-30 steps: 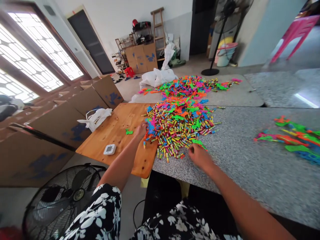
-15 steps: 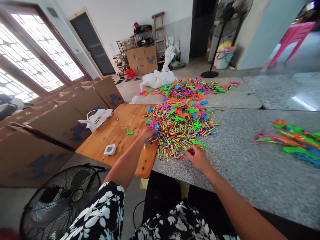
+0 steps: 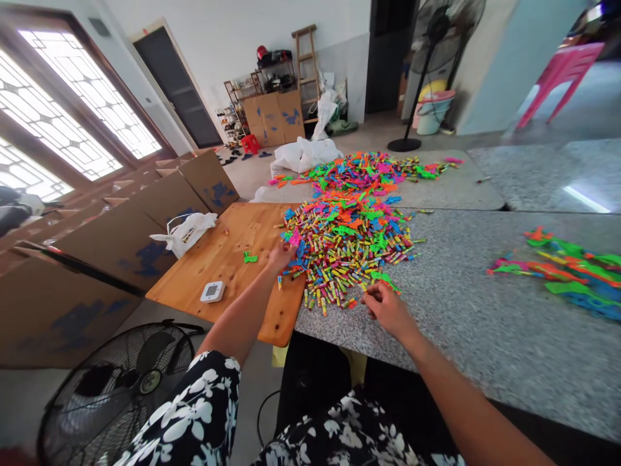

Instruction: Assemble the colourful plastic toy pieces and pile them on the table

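My right hand [image 3: 385,307] is at the near edge of the pile, thumb and fingers pinched together on a small yellow tube [image 3: 363,287]. My left hand [image 3: 281,257] reaches to the pile's left side, fingers curled beside a pink toy gun [image 3: 294,237] and blue plastic pieces [image 3: 301,256]; what it grips, if anything, is hidden. The heap of small printed tubes [image 3: 334,268] is mixed with toy guns in green, orange and blue. A green toy gun [image 3: 385,281] lies just beyond my right fingers.
On the wooden board [image 3: 233,239] lie a single green toy gun [image 3: 250,257], a white digital timer [image 3: 212,292] and a white plastic bag [image 3: 187,232]. More toy guns [image 3: 572,272] rest rightward on the stone table [image 3: 466,278]. Cardboard boxes [image 3: 126,239] and a floor fan [image 3: 145,382] stand left.
My left hand has drawn back slightly to the left beside the pink toy gun. My right hand has barely moved, its fingers still pinched at the pile's edge.
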Tool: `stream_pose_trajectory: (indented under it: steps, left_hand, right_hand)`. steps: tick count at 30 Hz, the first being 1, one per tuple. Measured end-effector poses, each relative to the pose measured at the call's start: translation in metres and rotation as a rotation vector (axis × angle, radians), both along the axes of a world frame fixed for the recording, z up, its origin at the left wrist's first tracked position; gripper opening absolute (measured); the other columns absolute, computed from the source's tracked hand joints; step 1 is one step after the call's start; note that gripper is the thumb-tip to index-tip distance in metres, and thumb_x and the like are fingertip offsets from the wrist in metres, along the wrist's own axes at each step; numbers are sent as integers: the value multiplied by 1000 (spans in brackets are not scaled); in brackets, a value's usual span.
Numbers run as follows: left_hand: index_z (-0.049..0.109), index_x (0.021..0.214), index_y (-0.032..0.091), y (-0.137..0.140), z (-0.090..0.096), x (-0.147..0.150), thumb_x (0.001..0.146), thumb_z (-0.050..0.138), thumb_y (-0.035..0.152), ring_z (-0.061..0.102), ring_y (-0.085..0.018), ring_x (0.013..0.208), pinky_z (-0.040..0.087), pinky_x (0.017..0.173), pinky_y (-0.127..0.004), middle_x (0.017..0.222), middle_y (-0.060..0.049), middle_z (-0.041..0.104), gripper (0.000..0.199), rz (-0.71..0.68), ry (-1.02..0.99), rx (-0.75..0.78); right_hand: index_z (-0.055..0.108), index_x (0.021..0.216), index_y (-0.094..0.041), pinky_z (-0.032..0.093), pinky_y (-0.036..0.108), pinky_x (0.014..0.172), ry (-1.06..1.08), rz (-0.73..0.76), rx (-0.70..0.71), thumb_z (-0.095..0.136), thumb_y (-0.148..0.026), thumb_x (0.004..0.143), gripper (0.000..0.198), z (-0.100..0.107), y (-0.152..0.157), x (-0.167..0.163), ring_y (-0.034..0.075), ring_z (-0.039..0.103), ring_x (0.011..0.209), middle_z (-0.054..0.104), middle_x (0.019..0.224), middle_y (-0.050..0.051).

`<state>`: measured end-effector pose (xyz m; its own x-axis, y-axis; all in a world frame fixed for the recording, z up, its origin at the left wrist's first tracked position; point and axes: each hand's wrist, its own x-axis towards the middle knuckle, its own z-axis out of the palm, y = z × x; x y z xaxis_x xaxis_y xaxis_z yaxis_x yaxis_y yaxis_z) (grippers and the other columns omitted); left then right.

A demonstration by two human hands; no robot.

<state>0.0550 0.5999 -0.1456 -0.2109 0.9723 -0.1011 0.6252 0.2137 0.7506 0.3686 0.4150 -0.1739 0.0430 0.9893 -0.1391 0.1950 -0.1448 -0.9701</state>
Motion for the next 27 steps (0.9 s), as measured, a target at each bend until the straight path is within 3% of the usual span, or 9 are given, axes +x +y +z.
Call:
stream_pose_trajectory:
  steps: [4, 9, 12, 15, 17, 21, 27]
  left_hand:
    - [64, 85, 20, 4, 8, 12, 87, 65, 33, 66, -24, 97, 45, 72, -27, 87, -6, 70, 14, 141, -46, 85]
    - [58, 102, 19, -4, 25, 23, 98, 47, 35, 66, -17, 91, 49, 71, -24, 95, -6, 69, 20, 242, -214, 170]
    - [56, 110, 19, -28, 27, 43, 94, 56, 35, 65, -12, 75, 53, 70, -23, 89, -2, 67, 22, 150, -476, 146]
    - [57, 115, 21, -65, 27, 74, 80, 72, 28, 63, -9, 68, 55, 68, -23, 85, 2, 66, 39, -39, -925, 53]
    - [59, 113, 21, -90, 28, 95, 73, 80, 26, 64, -9, 68, 56, 68, -23, 88, 2, 67, 45, -162, -1087, -39]
    - [65, 105, 18, -126, 34, 128, 69, 89, 28, 67, -10, 71, 57, 68, -23, 91, -1, 71, 45, -303, -1157, -171]
    - [66, 97, 16, -139, 43, 147, 66, 95, 33, 65, -9, 65, 56, 62, -22, 83, 1, 69, 46, -365, -1149, -174]
  right_hand:
    - [55, 88, -23, 49, 28, 51, 28, 15, 1, 63, -43, 83, 22, -2, -4, -3, 15, 60, 55, 72, 78, 2]
    - [54, 91, -23, 48, 28, 52, 87, -62, 4, 64, -49, 82, 29, 2, -7, 5, 14, 58, 56, 71, 78, 2]
    - [57, 102, -22, 48, 28, 52, 165, -54, 36, 66, -50, 82, 35, 14, -8, 3, 14, 57, 56, 71, 81, 2]
    - [58, 112, -22, 47, 28, 53, 239, -22, 88, 66, -49, 85, 39, 29, -7, -7, 13, 56, 56, 71, 82, 1]
    - [59, 112, -22, 47, 28, 53, 273, -29, 129, 66, -48, 86, 38, 38, -7, -13, 13, 56, 57, 70, 83, 1]
    - [63, 109, -21, 46, 27, 51, 296, -81, 178, 66, -49, 87, 36, 49, -8, -14, 12, 55, 54, 65, 78, -2]
    - [64, 101, -20, 45, 26, 49, 360, -107, 184, 68, -53, 86, 36, 52, -12, -1, 11, 53, 49, 60, 69, -5]
